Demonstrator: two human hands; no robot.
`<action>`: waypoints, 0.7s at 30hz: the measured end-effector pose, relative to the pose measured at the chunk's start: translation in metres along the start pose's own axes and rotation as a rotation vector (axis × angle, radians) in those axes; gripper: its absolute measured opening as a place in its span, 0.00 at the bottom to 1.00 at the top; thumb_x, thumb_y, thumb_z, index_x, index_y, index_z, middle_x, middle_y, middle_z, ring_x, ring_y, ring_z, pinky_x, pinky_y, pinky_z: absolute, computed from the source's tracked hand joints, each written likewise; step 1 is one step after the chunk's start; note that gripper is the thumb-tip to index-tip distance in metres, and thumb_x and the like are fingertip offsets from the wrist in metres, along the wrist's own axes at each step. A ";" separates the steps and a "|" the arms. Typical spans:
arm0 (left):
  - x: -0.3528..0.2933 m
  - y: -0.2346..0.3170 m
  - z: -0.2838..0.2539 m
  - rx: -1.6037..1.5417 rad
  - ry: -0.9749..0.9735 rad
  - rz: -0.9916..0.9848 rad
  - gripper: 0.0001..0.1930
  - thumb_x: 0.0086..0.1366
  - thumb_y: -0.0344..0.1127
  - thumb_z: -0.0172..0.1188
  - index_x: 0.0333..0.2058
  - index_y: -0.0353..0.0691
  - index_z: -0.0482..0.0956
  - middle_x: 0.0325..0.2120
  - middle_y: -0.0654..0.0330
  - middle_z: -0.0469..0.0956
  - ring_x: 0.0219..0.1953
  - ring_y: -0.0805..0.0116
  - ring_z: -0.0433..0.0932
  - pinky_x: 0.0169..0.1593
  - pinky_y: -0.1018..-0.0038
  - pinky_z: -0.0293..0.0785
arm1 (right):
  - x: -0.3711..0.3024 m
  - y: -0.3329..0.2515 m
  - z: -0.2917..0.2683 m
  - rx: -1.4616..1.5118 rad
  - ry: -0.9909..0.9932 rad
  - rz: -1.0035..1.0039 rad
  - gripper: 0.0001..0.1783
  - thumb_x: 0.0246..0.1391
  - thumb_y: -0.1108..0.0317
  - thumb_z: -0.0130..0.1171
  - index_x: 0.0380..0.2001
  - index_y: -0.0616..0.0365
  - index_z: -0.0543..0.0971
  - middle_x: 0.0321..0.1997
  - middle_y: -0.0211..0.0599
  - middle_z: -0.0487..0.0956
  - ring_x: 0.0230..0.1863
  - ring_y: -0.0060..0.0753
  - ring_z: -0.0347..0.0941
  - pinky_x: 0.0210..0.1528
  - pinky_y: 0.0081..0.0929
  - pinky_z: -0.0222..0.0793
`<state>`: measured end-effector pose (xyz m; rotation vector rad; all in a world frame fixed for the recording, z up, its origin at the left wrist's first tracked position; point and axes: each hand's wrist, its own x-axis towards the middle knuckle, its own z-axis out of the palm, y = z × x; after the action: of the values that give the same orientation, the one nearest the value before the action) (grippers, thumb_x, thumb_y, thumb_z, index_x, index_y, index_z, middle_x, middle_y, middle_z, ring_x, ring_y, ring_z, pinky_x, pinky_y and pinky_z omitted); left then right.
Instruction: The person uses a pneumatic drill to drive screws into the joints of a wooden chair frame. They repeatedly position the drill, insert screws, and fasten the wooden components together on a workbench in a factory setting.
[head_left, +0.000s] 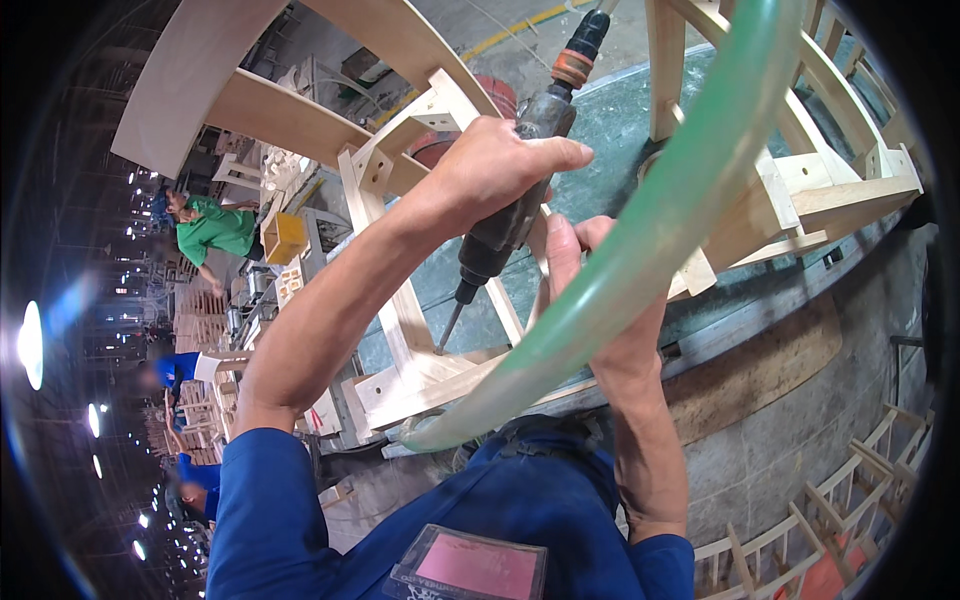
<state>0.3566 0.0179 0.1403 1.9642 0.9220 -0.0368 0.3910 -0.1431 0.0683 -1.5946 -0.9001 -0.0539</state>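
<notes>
My left hand (pixel 500 170) is wrapped around a dark power screwdriver (pixel 495 235) with an orange ring near its top end. The tool tilts, and its long bit points down at a corner joint of a pale wooden frame (pixel 405 320), its tip at or very near the wood. Beside the tool, my right hand (pixel 625 310) is closed with the thumb raised, close to a wooden rail. A thick translucent green hose (pixel 610 270) crosses in front of it and hides most of its fingers, so what they hold cannot be made out.
The frame rests on a greenish worktable (pixel 620 110). Another wooden frame (pixel 830 200) stands at the right. Curved panels (pixel 200 70) rise at the far left. A red bucket (pixel 490 95) is behind. Further left are a person in green (pixel 215 235) and people in blue. Slatted wooden parts (pixel 820 520) lie lower right.
</notes>
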 end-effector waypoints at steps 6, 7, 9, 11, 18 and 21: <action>-0.011 0.006 0.007 0.027 0.137 0.178 0.24 0.52 0.51 0.69 0.20 0.31 0.80 0.17 0.59 0.76 0.19 0.74 0.74 0.24 0.74 0.71 | 0.005 -0.004 -0.003 0.037 0.017 0.022 0.12 0.52 0.70 0.63 0.19 0.59 0.73 0.18 0.40 0.72 0.18 0.43 0.70 0.20 0.38 0.64; -0.011 0.006 0.007 0.005 0.142 0.208 0.23 0.52 0.51 0.69 0.20 0.31 0.79 0.17 0.59 0.76 0.19 0.74 0.74 0.24 0.74 0.71 | 0.005 -0.003 -0.004 0.041 0.019 0.018 0.12 0.52 0.70 0.63 0.18 0.59 0.73 0.18 0.40 0.72 0.18 0.43 0.70 0.20 0.38 0.63; -0.008 -0.013 0.002 -0.142 0.094 0.204 0.22 0.53 0.50 0.69 0.20 0.32 0.79 0.16 0.59 0.76 0.19 0.74 0.74 0.23 0.74 0.71 | 0.003 -0.002 -0.002 0.074 0.006 0.015 0.12 0.52 0.70 0.63 0.18 0.59 0.73 0.18 0.40 0.72 0.18 0.44 0.70 0.20 0.38 0.64; -0.010 -0.014 -0.002 -0.202 0.073 0.151 0.21 0.54 0.49 0.69 0.20 0.34 0.78 0.16 0.60 0.76 0.18 0.74 0.74 0.23 0.74 0.70 | 0.002 0.000 -0.001 0.115 -0.003 0.027 0.12 0.52 0.70 0.63 0.18 0.59 0.73 0.18 0.40 0.72 0.18 0.44 0.70 0.21 0.38 0.64; -0.006 0.000 -0.006 -0.116 0.101 0.036 0.18 0.55 0.47 0.69 0.22 0.37 0.77 0.17 0.61 0.76 0.18 0.75 0.73 0.23 0.74 0.69 | 0.007 0.000 -0.006 0.144 -0.033 0.037 0.12 0.53 0.70 0.63 0.19 0.59 0.74 0.18 0.41 0.72 0.18 0.45 0.70 0.21 0.38 0.65; -0.006 0.004 -0.007 0.026 0.117 0.010 0.18 0.56 0.48 0.68 0.26 0.37 0.80 0.20 0.62 0.77 0.21 0.77 0.74 0.26 0.75 0.70 | 0.012 -0.008 -0.014 0.132 -0.089 0.043 0.13 0.53 0.69 0.63 0.19 0.59 0.73 0.18 0.42 0.73 0.18 0.46 0.71 0.22 0.39 0.66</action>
<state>0.3528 0.0185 0.1494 2.0124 0.9913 0.0731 0.4008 -0.1498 0.0849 -1.5017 -0.9192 0.1060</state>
